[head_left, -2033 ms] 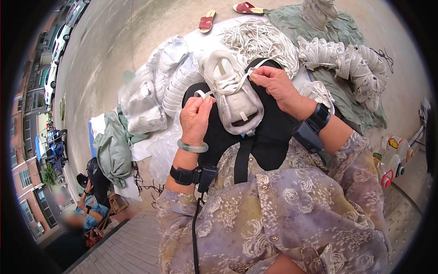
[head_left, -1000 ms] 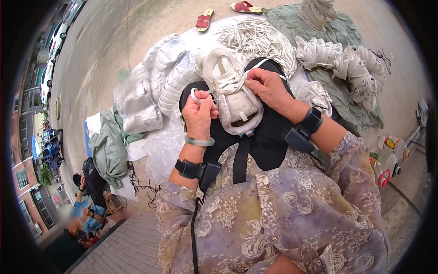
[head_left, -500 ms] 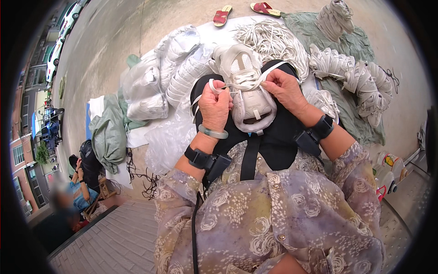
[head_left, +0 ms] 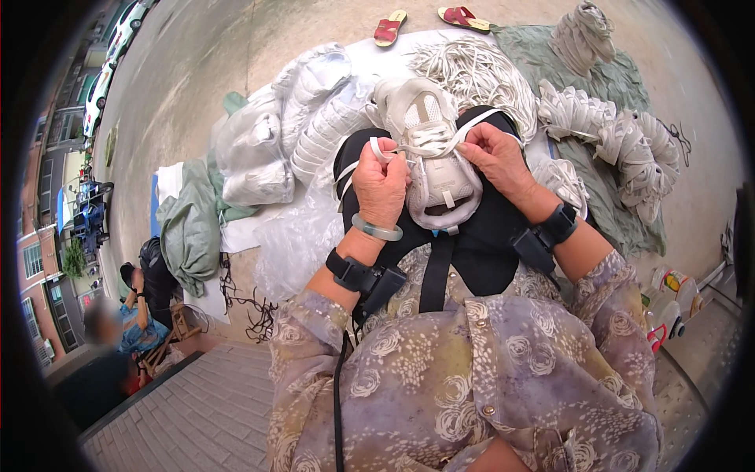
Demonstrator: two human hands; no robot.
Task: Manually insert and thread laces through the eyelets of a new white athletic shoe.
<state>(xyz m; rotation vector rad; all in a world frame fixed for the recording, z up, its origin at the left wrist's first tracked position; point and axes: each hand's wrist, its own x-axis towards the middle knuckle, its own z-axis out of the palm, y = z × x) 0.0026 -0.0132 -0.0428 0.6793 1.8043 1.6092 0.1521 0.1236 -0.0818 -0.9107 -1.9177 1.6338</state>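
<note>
A white and beige sneaker [head_left: 447, 185] rests on my lap between my knees, its toe pointing away from me and its heel opening towards me. A white shoelace [head_left: 429, 138] crosses its tongue in rows. My left hand [head_left: 381, 185] is closed in a pinch on the lace at the left of the shoe, with a loop standing above the fingers. On the right side, my right hand [head_left: 495, 161] pinches the lace near the upper eyelets, and a length of it arches over my right knee. The fingers hide some of the eyelets.
A heap of loose white laces [head_left: 480, 79] lies beyond my knees. Wrapped bundles of white shoe parts [head_left: 259, 157] are at the left, more bundled uppers [head_left: 578, 110] at the right on a green cloth [head_left: 629, 82]. Red slippers [head_left: 389, 30] lie far ahead. Another person [head_left: 141, 326] sits at left.
My left hand has turned slightly, and the lace loop above it stands more upright. Both hands still hold the lace at the shoe. The whole view has shifted slightly.
</note>
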